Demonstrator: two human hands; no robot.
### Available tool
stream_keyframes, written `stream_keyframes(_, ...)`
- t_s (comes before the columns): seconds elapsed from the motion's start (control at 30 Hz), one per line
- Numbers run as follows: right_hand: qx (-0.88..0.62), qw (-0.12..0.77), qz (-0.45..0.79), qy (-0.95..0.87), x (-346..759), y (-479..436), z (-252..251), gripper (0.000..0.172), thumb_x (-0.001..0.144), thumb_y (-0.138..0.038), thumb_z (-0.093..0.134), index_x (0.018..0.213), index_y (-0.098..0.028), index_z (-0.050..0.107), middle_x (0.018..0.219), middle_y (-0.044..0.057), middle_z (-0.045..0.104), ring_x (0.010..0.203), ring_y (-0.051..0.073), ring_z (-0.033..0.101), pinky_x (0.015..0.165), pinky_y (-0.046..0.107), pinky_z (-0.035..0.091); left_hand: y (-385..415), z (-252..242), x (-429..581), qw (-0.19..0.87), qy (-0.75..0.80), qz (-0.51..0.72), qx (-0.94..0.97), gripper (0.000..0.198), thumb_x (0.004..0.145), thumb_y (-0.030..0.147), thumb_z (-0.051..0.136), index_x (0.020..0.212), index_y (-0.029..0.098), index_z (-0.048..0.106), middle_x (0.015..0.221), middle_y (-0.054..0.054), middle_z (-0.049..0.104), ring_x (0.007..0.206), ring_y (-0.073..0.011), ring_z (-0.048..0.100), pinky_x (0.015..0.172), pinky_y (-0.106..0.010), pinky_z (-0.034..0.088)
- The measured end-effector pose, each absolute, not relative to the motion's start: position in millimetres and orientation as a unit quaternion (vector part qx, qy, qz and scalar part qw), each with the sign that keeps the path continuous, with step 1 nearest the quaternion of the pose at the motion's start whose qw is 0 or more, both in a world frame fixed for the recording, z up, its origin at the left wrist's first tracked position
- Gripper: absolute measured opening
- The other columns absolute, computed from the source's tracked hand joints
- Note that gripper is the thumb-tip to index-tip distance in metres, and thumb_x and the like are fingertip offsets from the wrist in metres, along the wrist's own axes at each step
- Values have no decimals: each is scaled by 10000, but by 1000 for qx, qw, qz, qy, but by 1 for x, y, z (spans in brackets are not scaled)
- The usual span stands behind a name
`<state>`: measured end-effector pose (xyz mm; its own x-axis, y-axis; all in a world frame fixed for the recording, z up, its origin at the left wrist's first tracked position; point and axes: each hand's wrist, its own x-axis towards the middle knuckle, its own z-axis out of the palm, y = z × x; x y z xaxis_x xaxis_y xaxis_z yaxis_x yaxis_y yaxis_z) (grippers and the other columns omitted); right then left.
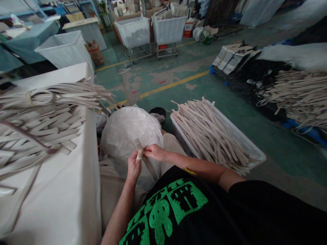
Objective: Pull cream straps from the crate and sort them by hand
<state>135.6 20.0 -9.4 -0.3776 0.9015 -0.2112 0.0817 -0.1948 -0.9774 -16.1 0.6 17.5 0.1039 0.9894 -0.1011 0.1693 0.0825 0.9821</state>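
Between my hands is a flat beige strap (149,167), its folded end rising above my fingers and its tail hanging down over my lap. My left hand (134,165) pinches it near that end, with a pale wrap around one finger. From the right, my right hand (155,152) grips the same strap close by, fingertips pressed together. Behind them bulges a large clear plastic bag (130,122). Exactly how the strap's end is folded is too small to tell.
On my left, a white-covered table (63,190) bears piled beige strips (46,126) and a tied bundle (63,92). A white bin (236,131) full of long strips stands on my right. Wheeled white carts (135,32) stand ahead; more strips (301,92) lie far right.
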Motion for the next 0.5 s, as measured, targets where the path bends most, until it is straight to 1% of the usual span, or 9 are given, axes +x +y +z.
stream_keyframes(0.1,-463,281,553,-633,152,24,-2,425,835,-478,741,608,-130,653,531,-50,475,578,96,454,592,244,326,0,13,-16,505,526,425,536,406,843,559,673,920,183,806,893,-79,780,980,-297,687,929,-360,489)
stream_keyframes(0.17,-488,296,516,-638,163,27,4,390,840,-446,739,628,-130,654,541,-43,504,554,91,477,575,235,339,0,8,-18,492,526,430,545,447,862,603,631,921,194,802,918,-84,789,973,-292,694,939,-366,486)
stream_keyframes(0.27,-489,372,553,-563,171,32,11,346,857,-478,707,854,-132,692,694,-15,629,550,88,540,549,213,402,2,1,-20,464,533,403,581,517,879,659,559,861,198,793,915,-92,796,932,-284,708,907,-366,496)
stream_keyframes(0.3,-474,384,573,-547,171,33,13,359,850,-491,709,915,-139,685,716,-16,639,544,88,543,535,208,411,2,-1,-19,457,533,387,598,537,878,672,542,829,197,788,903,-96,797,911,-283,713,881,-364,503)
stream_keyframes(0.33,-458,385,587,-545,170,34,15,367,837,-498,717,926,-145,673,699,-26,629,533,86,531,520,203,405,2,-3,-19,452,530,371,614,552,875,680,528,802,195,782,886,-97,798,889,-282,717,854,-361,510)
stream_keyframes(0.37,-448,381,589,-554,168,34,17,360,825,-497,726,886,-149,659,658,-38,603,523,83,508,509,199,389,2,-5,-18,449,527,357,628,559,873,682,518,788,194,777,872,-97,798,872,-280,720,831,-358,515)
stream_keyframes(0.43,-449,373,569,-580,164,33,21,351,826,-478,721,741,-158,605,580,-53,540,517,77,460,507,199,347,0,-8,-15,443,519,341,646,551,881,666,502,791,194,773,854,-91,797,851,-272,722,803,-350,520)
stream_keyframes(0.5,-464,377,534,-598,160,31,24,394,854,-461,683,634,-169,534,546,-53,498,526,75,428,516,209,310,-2,-9,-13,440,516,333,655,510,878,637,526,811,193,768,832,-81,791,821,-258,715,779,-338,521)
